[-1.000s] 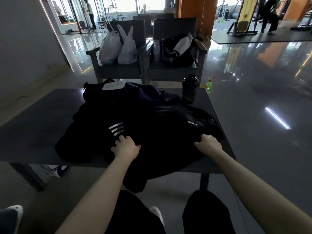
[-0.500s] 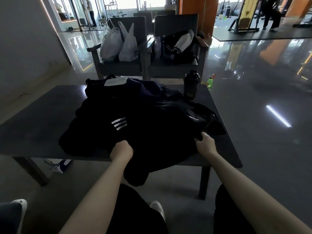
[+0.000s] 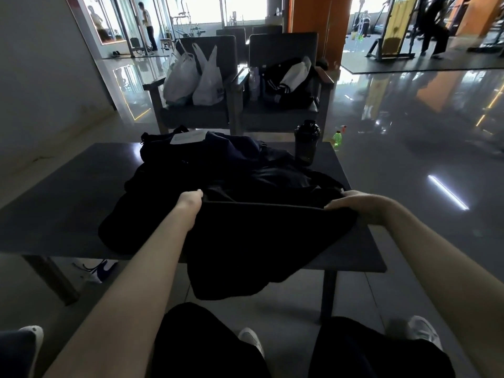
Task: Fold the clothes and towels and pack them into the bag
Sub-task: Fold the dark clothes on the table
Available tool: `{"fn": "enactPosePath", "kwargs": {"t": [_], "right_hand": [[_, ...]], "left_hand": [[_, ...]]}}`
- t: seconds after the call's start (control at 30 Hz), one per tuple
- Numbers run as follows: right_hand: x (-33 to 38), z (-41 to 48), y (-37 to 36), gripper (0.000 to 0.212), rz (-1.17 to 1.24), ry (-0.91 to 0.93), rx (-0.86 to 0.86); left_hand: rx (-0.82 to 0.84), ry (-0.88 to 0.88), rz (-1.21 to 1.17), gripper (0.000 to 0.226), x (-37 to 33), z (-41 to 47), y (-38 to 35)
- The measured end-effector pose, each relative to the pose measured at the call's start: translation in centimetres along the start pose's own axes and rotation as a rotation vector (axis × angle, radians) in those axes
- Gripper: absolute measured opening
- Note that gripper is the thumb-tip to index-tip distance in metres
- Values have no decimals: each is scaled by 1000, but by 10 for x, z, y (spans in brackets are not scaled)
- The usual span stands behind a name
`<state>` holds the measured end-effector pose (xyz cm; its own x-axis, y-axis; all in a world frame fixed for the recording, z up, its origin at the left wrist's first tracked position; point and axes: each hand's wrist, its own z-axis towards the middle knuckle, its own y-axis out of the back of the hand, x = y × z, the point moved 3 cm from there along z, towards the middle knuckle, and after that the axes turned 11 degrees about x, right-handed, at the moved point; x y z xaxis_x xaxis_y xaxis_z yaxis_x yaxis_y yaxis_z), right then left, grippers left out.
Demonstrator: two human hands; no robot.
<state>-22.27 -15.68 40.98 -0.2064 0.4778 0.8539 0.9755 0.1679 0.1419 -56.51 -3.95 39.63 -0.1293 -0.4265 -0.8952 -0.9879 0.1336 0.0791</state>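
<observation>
Dark table (image 3: 54,214) in gym lobby. L hand (image 3: 189,201) & R hand (image 3: 357,204) each curled tight on top edge of black garment (image 3: 259,241), stretched btwn them, lower part hanging over near table edge. Behind: heap of dark clothes (image 3: 245,173), then dark bag (image 3: 163,150), bottle (image 3: 306,143) at far R corner.

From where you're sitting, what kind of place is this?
Probably a gym's lounge area: exercise machines stand in the background, a black shaker bottle sits on the table, and black sportswear lies piled there.
</observation>
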Motion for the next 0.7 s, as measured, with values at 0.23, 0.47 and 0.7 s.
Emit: {"fn": "enactPosePath", "kwargs": {"t": [0.23, 0.47, 0.7], "right_hand": [[-3, -1, 47, 19, -127, -21, -412], [-58, 41, 8, 82, -108, 14, -385], [-100, 48, -15, 77, -534, -224, -492]], "left_hand": [[192, -18, 48, 44, -9, 12, -9], [-49, 11, 597, 48, 46, 26, -4], [-108, 98, 554, 46, 70, 22, -4]]}}
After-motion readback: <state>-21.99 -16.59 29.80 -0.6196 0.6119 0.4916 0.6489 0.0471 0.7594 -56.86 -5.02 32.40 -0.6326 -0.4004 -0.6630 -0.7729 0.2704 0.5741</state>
